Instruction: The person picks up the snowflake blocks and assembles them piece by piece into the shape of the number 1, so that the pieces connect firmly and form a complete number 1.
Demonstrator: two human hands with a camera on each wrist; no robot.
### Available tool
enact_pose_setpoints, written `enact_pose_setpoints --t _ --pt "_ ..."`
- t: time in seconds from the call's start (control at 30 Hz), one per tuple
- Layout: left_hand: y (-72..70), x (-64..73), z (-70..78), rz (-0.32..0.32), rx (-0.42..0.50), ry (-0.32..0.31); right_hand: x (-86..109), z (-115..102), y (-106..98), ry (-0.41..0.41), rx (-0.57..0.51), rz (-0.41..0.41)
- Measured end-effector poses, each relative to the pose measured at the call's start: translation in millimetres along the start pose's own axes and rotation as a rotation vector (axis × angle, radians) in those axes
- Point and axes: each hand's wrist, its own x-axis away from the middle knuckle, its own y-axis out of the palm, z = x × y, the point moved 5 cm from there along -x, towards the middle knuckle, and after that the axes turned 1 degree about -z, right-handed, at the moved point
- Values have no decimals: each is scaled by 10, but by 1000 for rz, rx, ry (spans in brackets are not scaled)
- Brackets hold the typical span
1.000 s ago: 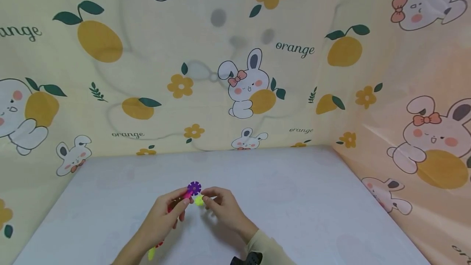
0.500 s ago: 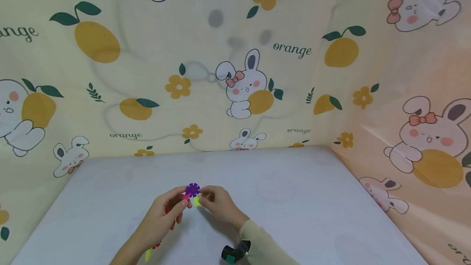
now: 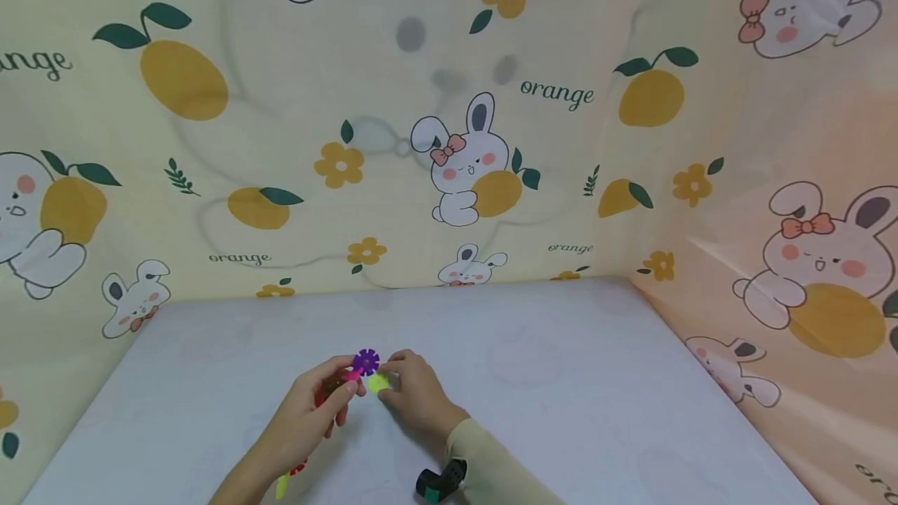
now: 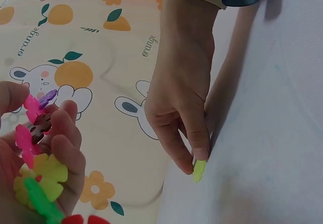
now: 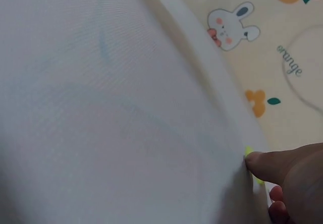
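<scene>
My left hand (image 3: 305, 411) holds a chain of linked plastic snowflake discs. A purple disc (image 3: 366, 362) tops the chain, beyond the fingertips. In the left wrist view, the chain runs through pink, a brown disc (image 4: 40, 129), pink again, a yellow disc (image 4: 55, 176), a green disc (image 4: 43, 201) and a red disc (image 4: 85, 219); the curled fingers hide parts of it. Between thumb and fingers, my right hand (image 3: 423, 396) pinches a single yellow-green snowflake disc (image 3: 377, 383), just right of and below the purple one. In the left wrist view, this disc (image 4: 200, 171) is apart from the chain.
A white tabletop (image 3: 561, 411) lies under both hands. Behind it and on the right rises a cream cloth backdrop (image 3: 393, 76) printed with rabbits, oranges and flowers. A black wrist device (image 3: 440, 482) sits at the right sleeve.
My right hand has turned and its wrist has moved slightly left, still pinching the yellow-green disc beside the chain. My left hand stays nearly in place; the head view has shifted slightly.
</scene>
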Motion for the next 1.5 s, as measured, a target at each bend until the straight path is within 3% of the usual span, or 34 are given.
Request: enact_pose_setpoints --t 0.47,0.77,0.9,1.17,1.5 --pt "6 0 -42 6 3 -10 111 16 -50 -21 -86 46" --pt "28 21 -51 0 -17 -7 223 80 -101 1 -339 37" --pt "69 12 -28 -10 -37 10 260 74 -217 -5 -449 34" --pt "69 44 11 -9 -87 62 301 1 -502 -123 -553 107" --pt "97 13 7 19 -74 41 424 -108 -897 -105 -675 202"
